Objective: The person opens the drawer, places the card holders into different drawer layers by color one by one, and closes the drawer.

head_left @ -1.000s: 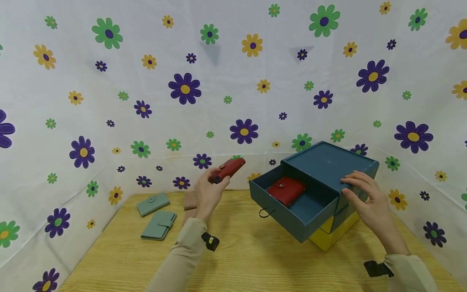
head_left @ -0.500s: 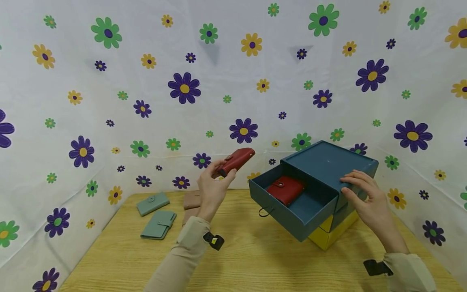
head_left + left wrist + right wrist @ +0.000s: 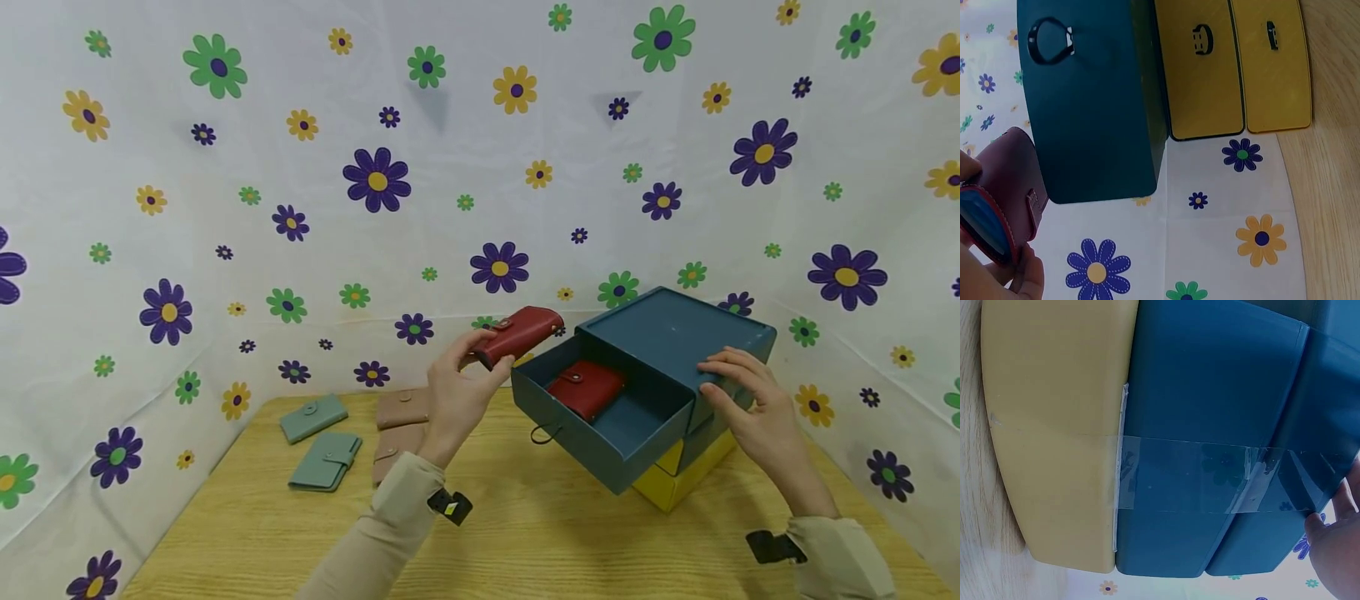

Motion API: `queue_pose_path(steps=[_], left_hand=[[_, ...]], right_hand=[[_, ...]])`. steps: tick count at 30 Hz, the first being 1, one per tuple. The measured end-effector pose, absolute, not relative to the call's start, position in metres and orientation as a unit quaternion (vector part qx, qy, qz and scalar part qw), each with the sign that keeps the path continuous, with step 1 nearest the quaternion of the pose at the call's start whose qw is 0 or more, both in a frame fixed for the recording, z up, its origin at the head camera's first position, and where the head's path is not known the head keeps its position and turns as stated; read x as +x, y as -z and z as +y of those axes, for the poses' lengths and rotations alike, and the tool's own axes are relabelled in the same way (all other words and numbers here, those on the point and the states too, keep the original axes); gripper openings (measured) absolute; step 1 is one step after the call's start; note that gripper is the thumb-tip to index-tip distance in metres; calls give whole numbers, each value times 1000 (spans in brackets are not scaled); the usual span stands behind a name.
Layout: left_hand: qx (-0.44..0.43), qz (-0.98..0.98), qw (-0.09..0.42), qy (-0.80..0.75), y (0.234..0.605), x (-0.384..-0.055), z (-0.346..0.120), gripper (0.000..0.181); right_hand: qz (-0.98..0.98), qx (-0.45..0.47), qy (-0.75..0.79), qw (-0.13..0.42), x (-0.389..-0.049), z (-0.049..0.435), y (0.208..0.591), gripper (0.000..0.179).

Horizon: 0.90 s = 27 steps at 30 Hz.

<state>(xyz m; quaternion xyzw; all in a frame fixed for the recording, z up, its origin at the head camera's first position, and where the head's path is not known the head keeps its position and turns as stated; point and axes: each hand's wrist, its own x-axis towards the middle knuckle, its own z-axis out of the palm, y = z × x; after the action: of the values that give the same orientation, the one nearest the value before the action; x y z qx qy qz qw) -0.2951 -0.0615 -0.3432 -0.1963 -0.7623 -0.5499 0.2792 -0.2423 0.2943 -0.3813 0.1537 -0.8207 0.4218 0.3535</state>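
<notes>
My left hand (image 3: pixel 456 398) pinches a small red snap-button wallet (image 3: pixel 527 330) in the air, just left of the blue pulled-out drawer (image 3: pixel 573 442). In the left wrist view the wallet (image 3: pixel 1015 172) is tilted, its blue inside showing at one end. A second red wallet (image 3: pixel 587 390) lies inside the drawer, strap facing up. At the right, my right hand (image 3: pixel 761 417) rests its fingers on the top edge of the blue drawer unit (image 3: pixel 678 333), thumb against its side. In the right wrist view my thumb (image 3: pixel 1315 528) touches the blue wall.
Two green wallets (image 3: pixel 315 418) (image 3: pixel 326 461) lie at the table's left, beside two pinkish-brown ones (image 3: pixel 402 408) (image 3: pixel 396 446), partly behind my left arm. A yellow drawer section (image 3: pixel 671 492) stands under the blue ones. Clear tape (image 3: pixel 1179 475) runs along the stack's side. Flowered cloth surrounds the table.
My left hand has carried the red wallet rightward, closer to the pulled-out drawer. More of the brown wallets shows. The right hand stays on the unit.
</notes>
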Motion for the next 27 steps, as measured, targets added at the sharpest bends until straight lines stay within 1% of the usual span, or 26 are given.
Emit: queue_pose_path(steps=[9, 20, 23, 27], left_hand=[[-241, -764, 268, 535, 346, -283, -52, 35], [-339, -779, 299, 435, 340, -274, -42, 33], [-350, -780, 295, 428, 339, -272, -38, 33], [-355, -784, 276, 428, 337, -269, -32, 35]], right_hand=[[-824, 151, -417, 353, -241, 295, 383, 24], [-819, 157, -423, 355, -243, 295, 382, 24], [-820, 155, -424, 353, -244, 295, 382, 24], [-819, 155, -425, 352, -243, 295, 383, 24]])
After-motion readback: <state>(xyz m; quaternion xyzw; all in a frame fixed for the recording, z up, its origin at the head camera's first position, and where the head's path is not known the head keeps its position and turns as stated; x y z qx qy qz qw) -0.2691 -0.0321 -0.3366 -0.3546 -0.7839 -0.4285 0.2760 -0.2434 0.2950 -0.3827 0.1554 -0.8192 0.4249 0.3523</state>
